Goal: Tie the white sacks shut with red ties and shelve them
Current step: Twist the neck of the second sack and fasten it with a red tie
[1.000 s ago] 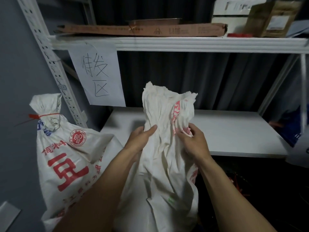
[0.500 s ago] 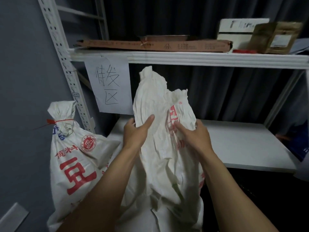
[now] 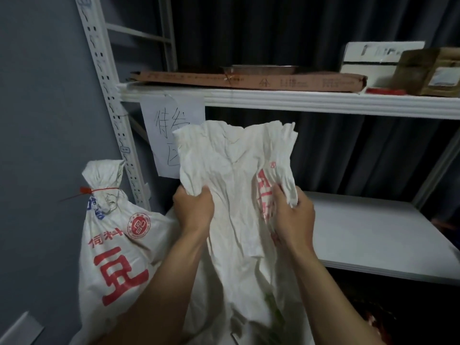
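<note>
white upper shelf (image 3: 298,103) with flat cardboard box (image 3: 249,82), white box (image 3: 368,58), brown box (image 3: 428,70)

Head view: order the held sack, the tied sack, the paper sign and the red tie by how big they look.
1. held sack and tied sack: near equal; the held one is closer and arms cover part, so no ranking.
2. paper sign, partly hidden behind the held sack.
3. red tie.

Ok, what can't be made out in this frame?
Head view:
- Held sack: bottom cut off by the lower edge; contents hidden by its cloth.
- Sign: lower right hidden behind the sack.
- Box: label blurred, cut by the right edge.
- Tied sack: lower right hidden by the left forearm.
</note>
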